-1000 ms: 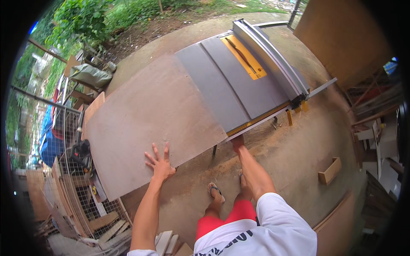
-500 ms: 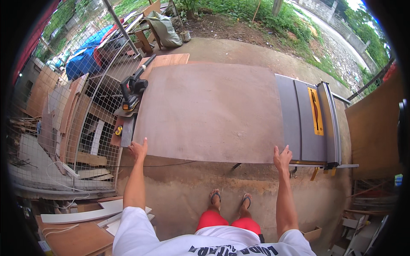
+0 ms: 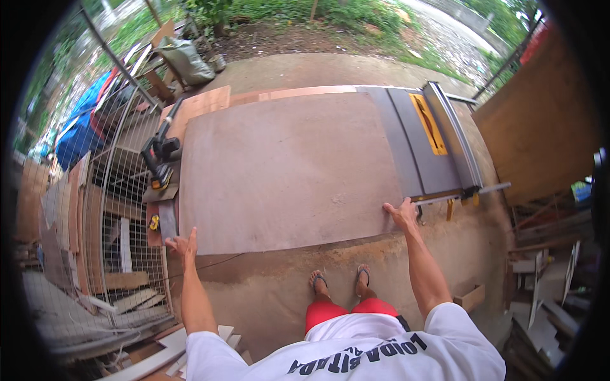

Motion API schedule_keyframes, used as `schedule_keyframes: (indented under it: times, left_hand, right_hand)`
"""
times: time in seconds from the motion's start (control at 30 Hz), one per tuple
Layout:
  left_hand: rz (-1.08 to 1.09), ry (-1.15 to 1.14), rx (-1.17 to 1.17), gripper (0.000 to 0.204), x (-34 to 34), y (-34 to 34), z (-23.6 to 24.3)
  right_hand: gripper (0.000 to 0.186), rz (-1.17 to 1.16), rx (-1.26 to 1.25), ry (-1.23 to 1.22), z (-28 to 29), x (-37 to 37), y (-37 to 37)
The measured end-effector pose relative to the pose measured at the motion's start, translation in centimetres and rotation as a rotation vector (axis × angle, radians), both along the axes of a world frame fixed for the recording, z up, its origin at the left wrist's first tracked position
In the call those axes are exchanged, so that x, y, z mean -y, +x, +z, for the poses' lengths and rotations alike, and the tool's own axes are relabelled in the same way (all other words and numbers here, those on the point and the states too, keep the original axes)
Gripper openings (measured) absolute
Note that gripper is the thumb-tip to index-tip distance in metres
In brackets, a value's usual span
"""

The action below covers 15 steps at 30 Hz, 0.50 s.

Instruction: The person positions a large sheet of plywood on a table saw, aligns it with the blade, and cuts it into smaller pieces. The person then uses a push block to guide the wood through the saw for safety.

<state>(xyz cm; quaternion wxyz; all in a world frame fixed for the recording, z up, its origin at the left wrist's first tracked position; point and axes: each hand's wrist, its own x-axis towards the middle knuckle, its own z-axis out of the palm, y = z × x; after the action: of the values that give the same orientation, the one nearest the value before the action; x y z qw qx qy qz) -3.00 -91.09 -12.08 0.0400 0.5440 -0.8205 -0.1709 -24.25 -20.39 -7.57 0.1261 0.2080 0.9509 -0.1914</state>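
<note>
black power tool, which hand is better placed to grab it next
Likely the left hand, at the near left corner of the board, nearer the power tool; the right hand is at the near right corner, by the table saw.

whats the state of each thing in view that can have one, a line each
Left hand, at the board's near left corner, grip unclear
Right hand, at its near right corner, grip unclear
Brown board, lying flat
Table saw, running or not unclear
Black blower-like tool, lying down, unheld
Sack, bulging
Sandals, worn
</note>
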Motion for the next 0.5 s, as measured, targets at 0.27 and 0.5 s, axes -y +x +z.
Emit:
schedule_keyframes:
  times: [0.27,0.5]
  left_hand:
    - [-0.023,0.311,-0.029,0.104,-2.0,8.7,0.0]
    - [-0.156,0.647,-0.152,0.087,-8.7,14.8,-0.8]
  right_hand:
    - [0.097,-0.267,0.098,-0.281,-1.2,-10.3,13.7]
    - [0.092,-0.437,-0.073,-0.174,-2.7,-16.7,20.9]
